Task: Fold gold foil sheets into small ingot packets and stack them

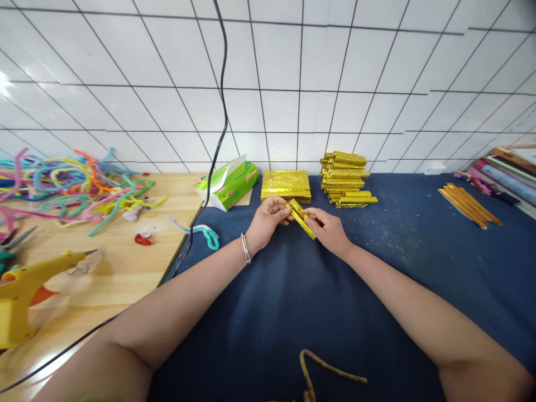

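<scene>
Between my two hands is a narrow strip of folded gold foil paper [302, 219], held at a slant over the dark blue cloth [293, 301]. My left hand [271, 219], with a silver bangle at its wrist, pinches the upper left end. The fingers of my right hand [329, 228] close on the strip's right side. Just behind my hands lies a flat stack of gold foil sheets [286, 184]. To its right rises a pile of folded gold strips [345, 176].
A green tissue pack [234, 181] stands back left, with a black cord [225, 100] hanging before it. Left on the wooden table [138, 262] are colourful pipe cleaners [79, 184] and a yellow glue gun [37, 285]. Flat gold-brown strips [469, 205] and books [506, 178] lie right.
</scene>
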A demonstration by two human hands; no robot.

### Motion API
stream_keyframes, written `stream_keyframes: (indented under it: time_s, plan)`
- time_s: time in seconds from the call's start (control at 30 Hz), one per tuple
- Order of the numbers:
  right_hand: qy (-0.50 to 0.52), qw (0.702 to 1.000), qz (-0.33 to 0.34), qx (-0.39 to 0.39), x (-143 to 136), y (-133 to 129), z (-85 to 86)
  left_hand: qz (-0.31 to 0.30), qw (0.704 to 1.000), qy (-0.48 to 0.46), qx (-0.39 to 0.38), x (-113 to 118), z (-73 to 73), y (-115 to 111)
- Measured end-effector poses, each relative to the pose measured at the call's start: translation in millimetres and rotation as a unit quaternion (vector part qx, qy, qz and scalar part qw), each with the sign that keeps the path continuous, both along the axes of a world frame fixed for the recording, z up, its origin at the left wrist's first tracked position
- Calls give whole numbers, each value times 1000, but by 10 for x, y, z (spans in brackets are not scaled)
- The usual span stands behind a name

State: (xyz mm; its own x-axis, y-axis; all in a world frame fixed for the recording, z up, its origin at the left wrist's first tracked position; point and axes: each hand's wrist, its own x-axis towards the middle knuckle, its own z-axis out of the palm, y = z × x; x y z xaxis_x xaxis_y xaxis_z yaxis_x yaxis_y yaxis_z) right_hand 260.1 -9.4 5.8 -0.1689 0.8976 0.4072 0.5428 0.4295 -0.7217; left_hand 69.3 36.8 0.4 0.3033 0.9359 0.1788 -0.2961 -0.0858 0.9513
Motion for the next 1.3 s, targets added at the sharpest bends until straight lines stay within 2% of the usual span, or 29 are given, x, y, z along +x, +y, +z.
stream_keyframes:
  time_s: [0.2, 0.5, 0.67, 0.87, 1.1, 1.3]
  plan:
    - [-54, 998, 23, 13, 3, -11, -10, -5, 1000, 4, 7, 2, 13, -21]
    - [-112, 990, 0, 90, -2, -33, -13, -21, 999, 43, 21, 20, 21, -44]
    - [-110, 989, -11, 98, -6, -32, -25, -4, 998, 60, 20, 30, 22, -55]
    - [-80, 991, -49, 93, 9, 9, -58, -11, 999, 35, 16, 37, 30, -58]
    - [-76, 991, -31, 104, 15, 19, -43, -3, 1000, 11, 23, 44, 23, -46]
    - [-47, 993, -57, 90, 6, 7, -20, 9, 999, 21, 24, 43, 16, -47]
